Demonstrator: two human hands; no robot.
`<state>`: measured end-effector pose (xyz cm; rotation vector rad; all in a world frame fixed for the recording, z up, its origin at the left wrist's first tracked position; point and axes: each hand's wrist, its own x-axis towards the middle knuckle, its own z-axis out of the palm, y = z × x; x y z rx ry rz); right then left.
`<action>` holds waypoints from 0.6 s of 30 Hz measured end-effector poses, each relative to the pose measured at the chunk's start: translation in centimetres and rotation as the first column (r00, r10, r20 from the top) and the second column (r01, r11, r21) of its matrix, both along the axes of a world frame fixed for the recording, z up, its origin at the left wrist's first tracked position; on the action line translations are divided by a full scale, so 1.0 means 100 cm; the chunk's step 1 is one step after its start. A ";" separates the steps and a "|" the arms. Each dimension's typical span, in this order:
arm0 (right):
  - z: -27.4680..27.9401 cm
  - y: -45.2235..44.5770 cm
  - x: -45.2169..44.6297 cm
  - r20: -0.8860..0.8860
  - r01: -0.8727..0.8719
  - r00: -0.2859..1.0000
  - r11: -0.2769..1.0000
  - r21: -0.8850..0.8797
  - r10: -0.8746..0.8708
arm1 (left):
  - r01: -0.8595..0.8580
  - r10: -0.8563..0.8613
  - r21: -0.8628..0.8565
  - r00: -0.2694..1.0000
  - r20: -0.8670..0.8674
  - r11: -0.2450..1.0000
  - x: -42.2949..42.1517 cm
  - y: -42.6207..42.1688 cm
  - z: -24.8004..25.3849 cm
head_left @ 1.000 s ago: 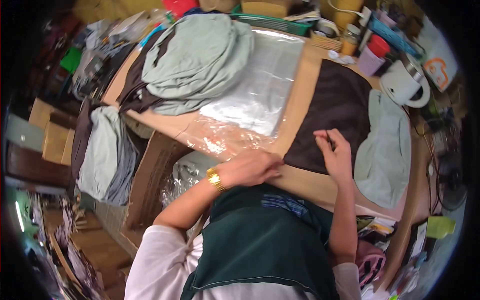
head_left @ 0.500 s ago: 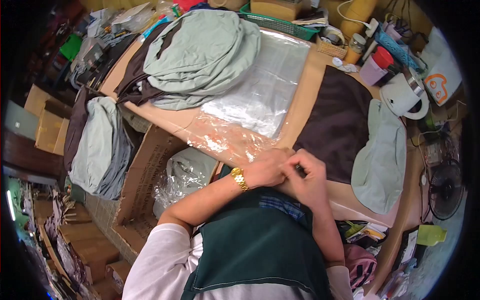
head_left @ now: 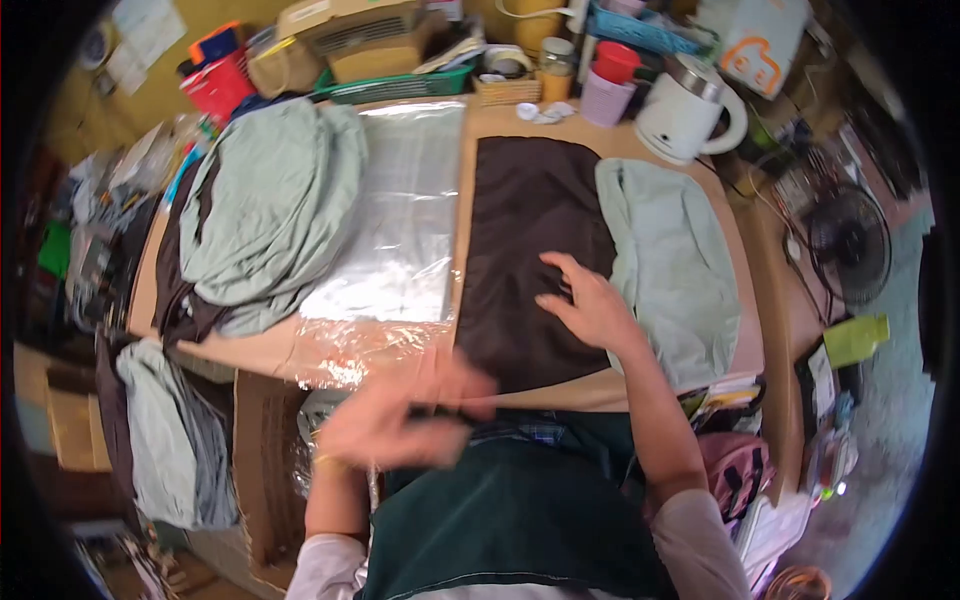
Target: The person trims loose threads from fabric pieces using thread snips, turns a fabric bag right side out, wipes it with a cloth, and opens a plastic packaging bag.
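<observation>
My right hand (head_left: 590,305) hovers over or lightly touches a dark brown folded cloth (head_left: 530,230), its thumb and fingers apart and nothing in them. Against that cloth's right side lies a pale green folded cloth (head_left: 680,270). Blurred by motion, my left hand (head_left: 405,415) is at the table's front edge, near the lower left corner of the brown cloth. Its fingers look stretched out, the thumb apart, and I see nothing held. Left of the brown cloth lies a stack of clear plastic bags (head_left: 400,230), partly under a heap of pale green fabric (head_left: 275,200).
A white kettle (head_left: 675,115), a pink cup (head_left: 605,95), a jar (head_left: 556,70) and a green basket (head_left: 400,88) line the table's back. A fan (head_left: 848,240) is at right. Fabric (head_left: 165,430) hangs at lower left beside a cardboard box (head_left: 265,470).
My hands, together at the table's front edge before, have separated: the right over the brown cloth, the left toward the lower left. The view has turned to the right.
</observation>
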<state>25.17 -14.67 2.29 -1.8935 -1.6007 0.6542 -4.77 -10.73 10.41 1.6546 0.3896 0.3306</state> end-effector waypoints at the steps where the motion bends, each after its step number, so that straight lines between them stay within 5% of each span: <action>1: -0.003 0.010 0.003 -0.001 -0.015 1.000 1.000 0.014 0.015 | 0.220 -0.212 -0.112 0.974 0.083 0.969 -0.024 -0.007 0.023; 3: -0.013 0.028 0.000 -0.027 0.009 1.000 1.000 0.027 -0.009 | 0.474 -0.474 0.073 0.833 0.285 0.877 -0.057 -0.023 0.054; 5: -0.023 0.048 -0.013 -0.044 -0.134 0.990 0.988 0.073 0.137 | 0.545 -0.582 0.214 0.713 0.390 0.811 -0.070 -0.039 0.065; 9: -0.040 0.101 -0.033 -0.135 -0.263 0.952 0.960 0.095 0.274 | 0.519 -0.585 0.275 0.673 0.453 0.809 -0.074 -0.048 0.065; 13: -0.050 0.167 -0.036 -0.606 -0.106 0.780 0.987 0.120 0.157 | 0.513 -0.575 0.272 0.653 0.493 0.814 -0.078 -0.040 0.055; 16: -0.037 0.215 -0.032 -0.686 0.068 0.723 0.997 -0.041 -0.078 | 0.510 -0.575 0.279 0.638 0.511 0.814 -0.081 -0.036 0.050; 18: -0.030 0.240 -0.021 -0.771 0.039 0.636 0.999 -0.019 -0.039 | 0.510 -0.573 0.279 0.627 0.528 0.814 -0.084 -0.034 0.047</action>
